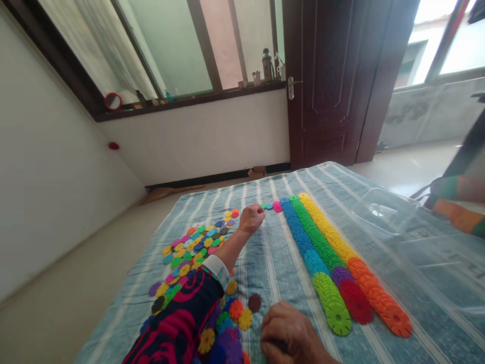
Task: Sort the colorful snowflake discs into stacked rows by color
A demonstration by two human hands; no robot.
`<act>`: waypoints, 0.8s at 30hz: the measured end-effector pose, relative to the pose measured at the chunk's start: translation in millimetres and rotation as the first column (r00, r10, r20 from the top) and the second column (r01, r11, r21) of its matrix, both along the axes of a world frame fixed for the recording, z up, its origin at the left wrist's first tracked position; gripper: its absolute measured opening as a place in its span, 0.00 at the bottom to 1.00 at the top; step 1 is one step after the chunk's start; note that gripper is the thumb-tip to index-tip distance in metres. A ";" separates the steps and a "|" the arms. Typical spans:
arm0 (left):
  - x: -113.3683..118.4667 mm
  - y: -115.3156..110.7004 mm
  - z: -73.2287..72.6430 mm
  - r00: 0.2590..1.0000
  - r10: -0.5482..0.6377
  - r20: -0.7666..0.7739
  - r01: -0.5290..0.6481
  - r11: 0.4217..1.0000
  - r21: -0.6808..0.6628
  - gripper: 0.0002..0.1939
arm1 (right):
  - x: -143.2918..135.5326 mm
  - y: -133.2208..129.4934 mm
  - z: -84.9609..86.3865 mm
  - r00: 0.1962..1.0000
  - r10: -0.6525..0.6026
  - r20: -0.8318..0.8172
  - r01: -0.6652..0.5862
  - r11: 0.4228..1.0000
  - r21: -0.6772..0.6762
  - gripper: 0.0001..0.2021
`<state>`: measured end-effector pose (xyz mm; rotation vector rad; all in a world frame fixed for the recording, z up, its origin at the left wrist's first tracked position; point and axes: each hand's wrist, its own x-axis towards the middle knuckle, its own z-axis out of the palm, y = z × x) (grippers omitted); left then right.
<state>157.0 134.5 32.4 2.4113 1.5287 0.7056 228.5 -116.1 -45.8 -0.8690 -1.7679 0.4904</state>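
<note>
As the left hand stretches across the striped sheet, fingers curled shut near a pink disc, I can't tell what's inside! Closer in, the right hand curls loosely, any contents hidden. Faint marks beside the clear plastic container blur past reading. Notched loose discs crowd the left; rightward, three overlapping rows run: blue into lime, green through purple to red, yellow into orange!

1. Ahead of me, a dark reddish-brown panelled door with a lever handle.
2. On my left, a plain white wall.
3. Bright daylight at my right-hand window.
</note>
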 end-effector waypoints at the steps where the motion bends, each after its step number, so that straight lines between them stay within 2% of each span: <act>1: -14.5 -6.6 4.2 1.000 -0.011 -0.001 0.011 1.000 -0.003 0.06 | 1.4 -1.7 1.8 1.000 0.009 0.010 -0.008 1.000 -0.014 0.08; 6: -99.7 -49.5 19.6 1.000 -0.001 0.000 0.001 0.999 -0.039 0.08 | 3.6 -8.0 6.8 0.997 0.064 0.041 -0.061 0.996 -0.064 0.07; 8: -130.9 -68.9 22.2 0.999 0.053 -0.008 -0.053 0.996 -0.070 0.08 | 3.0 -10.7 8.8 0.999 0.047 0.022 -0.045 0.995 -0.090 0.08; 12: -169.6 -108.3 25.9 0.994 0.104 -0.028 -0.107 0.977 -0.183 0.08 | 4.2 -15.9 15.2 0.999 0.028 0.020 -0.025 0.989 -0.147 0.09; 16: -176.0 -145.1 29.2 0.996 0.064 -0.054 -0.074 0.977 -0.202 0.08 | 8.8 -18.3 22.2 0.994 0.078 0.070 -0.062 0.977 -0.204 0.09; 20: -164.9 -175.7 29.2 0.997 -0.035 -0.061 0.022 0.977 -0.213 0.07 | 11.7 -19.7 25.3 0.993 0.085 0.087 -0.064 0.974 -0.218 0.10; 24: -151.0 -197.2 26.9 0.986 -0.130 -0.103 0.104 0.967 -0.231 0.06 | 13.0 -20.6 25.7 0.992 0.082 0.094 -0.059 0.973 -0.223 0.10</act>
